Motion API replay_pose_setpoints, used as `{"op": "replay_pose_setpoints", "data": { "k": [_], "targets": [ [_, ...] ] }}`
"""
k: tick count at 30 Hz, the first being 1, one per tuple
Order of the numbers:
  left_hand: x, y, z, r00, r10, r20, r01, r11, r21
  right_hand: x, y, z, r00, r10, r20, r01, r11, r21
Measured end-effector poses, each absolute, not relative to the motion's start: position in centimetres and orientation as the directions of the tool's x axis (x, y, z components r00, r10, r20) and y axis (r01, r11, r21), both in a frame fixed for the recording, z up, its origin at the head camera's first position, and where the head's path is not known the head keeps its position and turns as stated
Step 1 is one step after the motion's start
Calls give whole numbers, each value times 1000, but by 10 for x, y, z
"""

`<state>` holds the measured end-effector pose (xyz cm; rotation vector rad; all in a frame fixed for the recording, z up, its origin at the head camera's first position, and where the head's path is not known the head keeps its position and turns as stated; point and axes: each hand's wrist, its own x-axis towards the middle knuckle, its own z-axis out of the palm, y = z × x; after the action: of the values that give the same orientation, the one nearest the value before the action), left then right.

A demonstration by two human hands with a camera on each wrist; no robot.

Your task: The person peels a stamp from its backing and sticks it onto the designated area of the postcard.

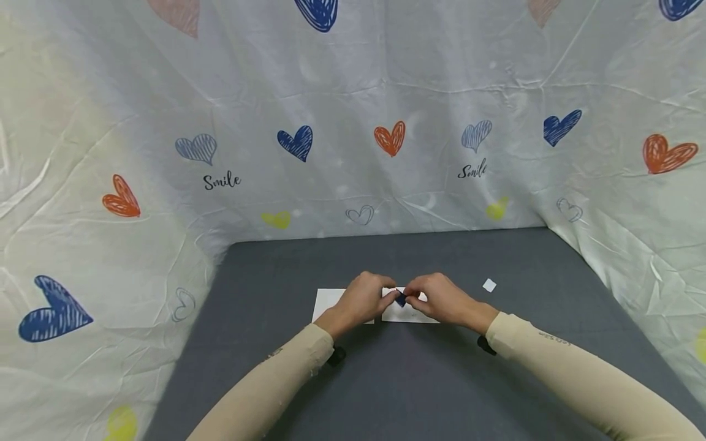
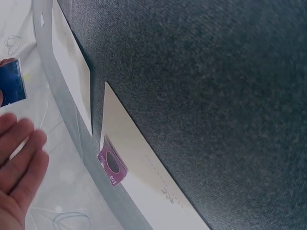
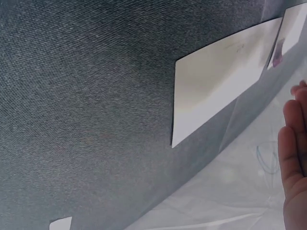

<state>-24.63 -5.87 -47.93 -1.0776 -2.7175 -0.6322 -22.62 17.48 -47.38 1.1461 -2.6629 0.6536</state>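
A small blue stamp (image 1: 401,299) with a toothed edge is up between both hands, above the right white envelope (image 1: 399,315). My left hand (image 1: 361,299) pinches it from the left, its other fingers held out straight in the left wrist view. From the right, my right hand (image 1: 444,300) pinches the stamp with thumb and fingertips. The left white envelope (image 1: 326,300) lies partly behind my left hand. It bears a purple stamp (image 2: 113,165) with a dark oval and faint writing. In the right wrist view the right-hand fingertips are cut off by the frame.
A small white square piece (image 1: 489,285) lies on the dark grey tabletop (image 1: 397,386), right of the right envelope. A narrow gap parts the two envelopes. Behind the table hangs a white curtain (image 1: 342,184) printed with hearts.
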Motion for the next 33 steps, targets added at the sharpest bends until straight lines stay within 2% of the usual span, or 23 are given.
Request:
{"op": "replay_pose_setpoints", "data": {
  "k": [7,12,18,25,33],
  "targets": [
    [-243,-58,-477,-765,565,308,644,684,343,-227,171,-474,-680,-639,360,-733,604,-313],
    [-244,-57,-480,-735,626,261,675,633,379,-227,168,-475,-683,-634,362,-730,599,-329],
    [-245,-59,-483,-703,661,262,703,590,397,-227,168,-477,-680,-640,356,-733,600,-320],
    [-246,-59,-484,-698,673,244,701,575,421,-228,169,-477,-706,-629,326,-708,626,-327],
    [-246,-57,-485,-681,676,283,725,566,393,-228,171,-478,-697,-632,338,-717,619,-321]
  ]
}}
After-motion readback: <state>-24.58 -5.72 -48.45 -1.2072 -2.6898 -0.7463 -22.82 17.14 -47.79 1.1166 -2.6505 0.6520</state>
